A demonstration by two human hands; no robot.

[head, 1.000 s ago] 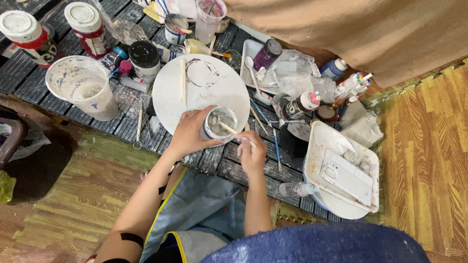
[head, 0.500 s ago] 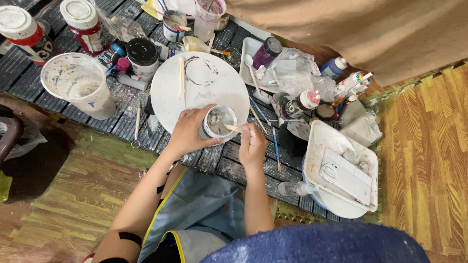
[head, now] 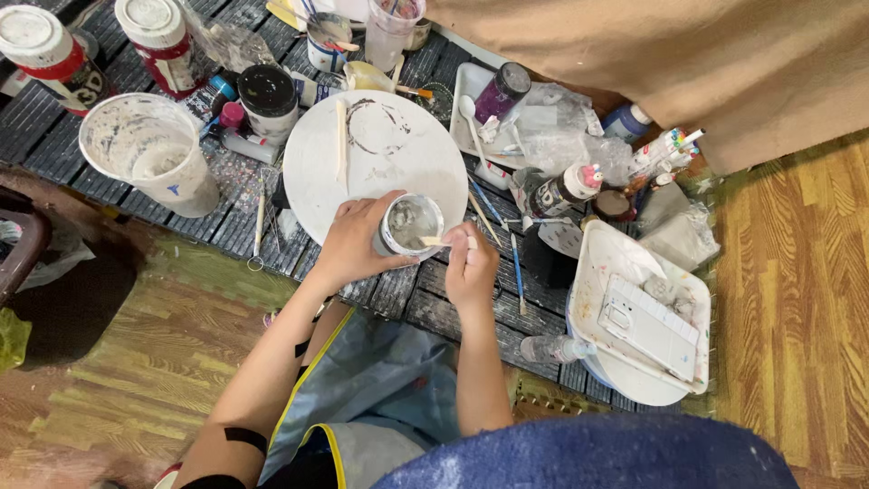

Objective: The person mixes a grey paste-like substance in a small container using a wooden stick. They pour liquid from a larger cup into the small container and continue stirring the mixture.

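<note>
Two hands | left hand [head: 351,246] fingers grip small cup [head: 409,225] | right hand [head: 470,268] fingers pinch wooden stick [head: 438,241]

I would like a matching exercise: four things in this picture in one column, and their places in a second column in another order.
Things:
1. small cup
2. wooden stick
3. white bucket
4. round white board

Places:
A. under the cup, on the dark slats
B. in the left hand
C. in the right hand, its tip in the cup
D. far left, beside a black-lidded jar

Pairs: 1-B, 2-C, 3-D, 4-A
</note>
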